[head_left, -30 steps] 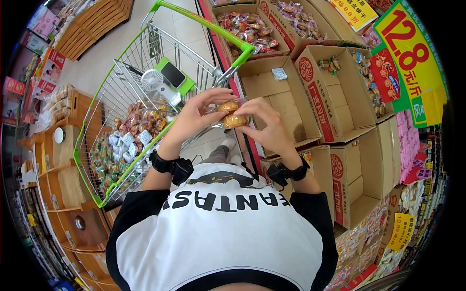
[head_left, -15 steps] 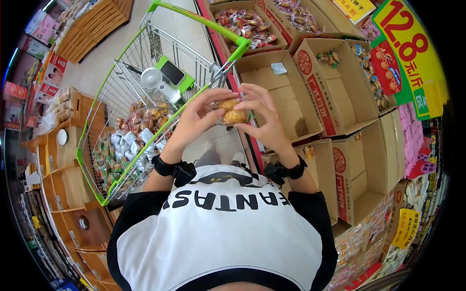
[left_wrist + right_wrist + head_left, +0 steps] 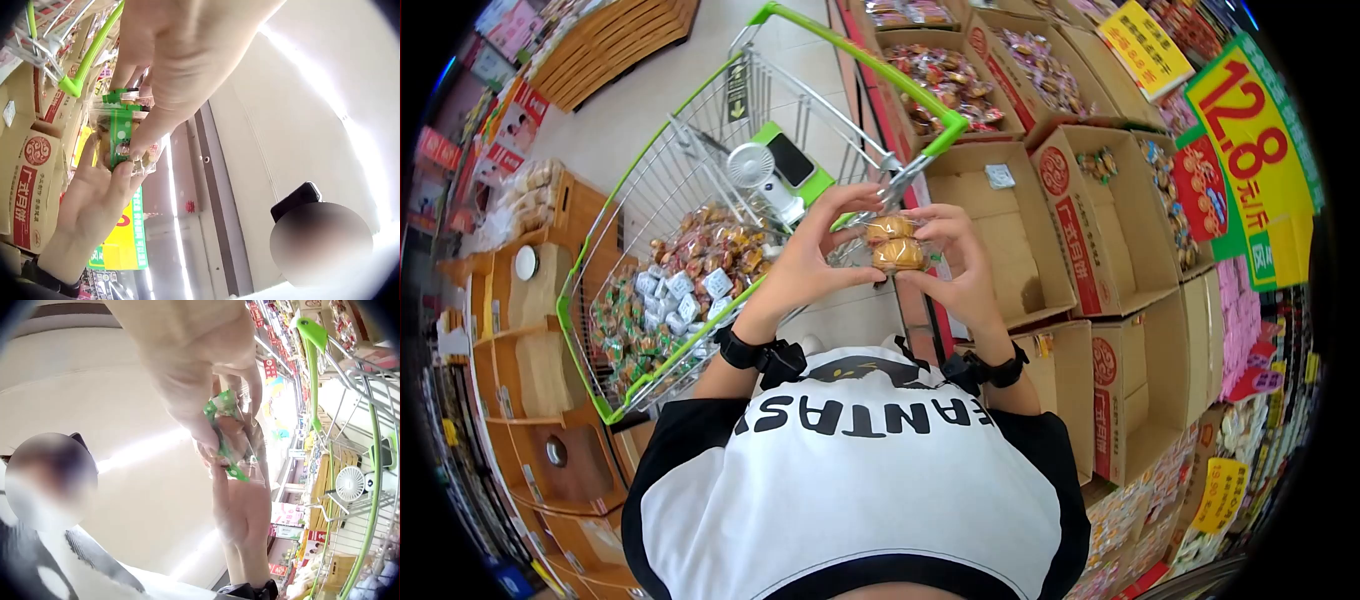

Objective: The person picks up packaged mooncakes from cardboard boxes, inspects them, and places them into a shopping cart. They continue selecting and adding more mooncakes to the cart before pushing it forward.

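Two golden mooncakes (image 3: 898, 257) in clear wrappers, one beyond the other, are held in front of the chest. My left hand (image 3: 808, 252) grips them from the left, its thumb along the near edge. On the other side my right hand (image 3: 963, 268) grips them between fingers and thumb. In the left wrist view a green strip (image 3: 120, 134) shows across the wrapper, with both thumbs close together on it. Green-printed, crinkled wrapper (image 3: 237, 470) also shows in the right wrist view, partly hidden by fingers.
At the left stands a shopping cart (image 3: 580, 260) with several wrapped sweets and pastries (image 3: 718, 235), a small white fan (image 3: 750, 166) and a phone (image 3: 791, 159). Cardboard boxes (image 3: 1068, 225) line the right, some bearing wrapped goods, below a yellow price sign (image 3: 1250, 130).
Both hands have shifted slightly right in the head view, and the mooncakes have turned so more of them shows. The left thumb has moved to their near edge. The whole scene has shifted a little.
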Motion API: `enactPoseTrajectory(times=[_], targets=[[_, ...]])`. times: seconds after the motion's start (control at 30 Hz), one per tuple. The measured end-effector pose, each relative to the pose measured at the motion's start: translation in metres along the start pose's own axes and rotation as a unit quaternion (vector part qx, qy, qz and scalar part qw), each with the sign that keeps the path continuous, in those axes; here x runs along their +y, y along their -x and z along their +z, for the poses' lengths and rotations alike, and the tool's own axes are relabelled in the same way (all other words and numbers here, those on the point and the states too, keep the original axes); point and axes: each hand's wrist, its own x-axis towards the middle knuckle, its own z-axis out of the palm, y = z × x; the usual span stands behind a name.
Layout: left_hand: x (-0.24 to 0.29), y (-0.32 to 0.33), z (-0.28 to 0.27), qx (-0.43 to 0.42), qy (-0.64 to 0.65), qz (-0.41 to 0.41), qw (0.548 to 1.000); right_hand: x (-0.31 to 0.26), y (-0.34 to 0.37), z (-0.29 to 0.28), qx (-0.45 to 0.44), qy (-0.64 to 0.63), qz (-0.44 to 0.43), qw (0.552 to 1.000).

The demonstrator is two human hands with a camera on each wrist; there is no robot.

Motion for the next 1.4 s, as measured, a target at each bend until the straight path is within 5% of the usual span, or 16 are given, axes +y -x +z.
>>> enactPoseTrajectory(times=[0.07, 0.6, 0.67, 0.83, 1.03, 1.1, 1.3, 1.4], targets=[[-0.002, 0.014, -0.017, 0.022, -0.003, -0.001, 1.000, 0.003, -0.010, 0.017, -0.037, 0.037, -0.049, 0.997], [0.006, 0.102, -0.091, 0.167, -0.041, 0.026, 0.985, 0.037, -0.037, 0.127, -0.152, -0.029, -0.023, 0.988], [0.002, 0.111, -0.099, 0.178, -0.058, 0.012, 0.982, 0.038, -0.035, 0.141, -0.130, -0.086, 0.064, 0.986], [-0.001, 0.136, -0.124, 0.189, -0.147, -0.008, 0.971, 0.045, -0.040, 0.175, -0.149, -0.111, 0.126, 0.975], [0.006, 0.176, -0.152, 0.330, -0.009, -0.097, 0.939, 0.065, -0.043, 0.224, -0.209, -0.130, 0.216, 0.945], [0.016, 0.190, -0.159, 0.362, -0.018, -0.191, 0.912, 0.071, -0.043, 0.242, -0.252, -0.101, 0.276, 0.922], [-0.008, 0.249, -0.192, 0.406, 0.054, -0.253, 0.876, 0.103, -0.039, 0.298, -0.326, -0.146, 0.366, 0.859], [-0.016, 0.275, -0.199, 0.497, 0.043, -0.285, 0.818, 0.103, -0.039, 0.323, -0.386, -0.114, 0.407, 0.820]])
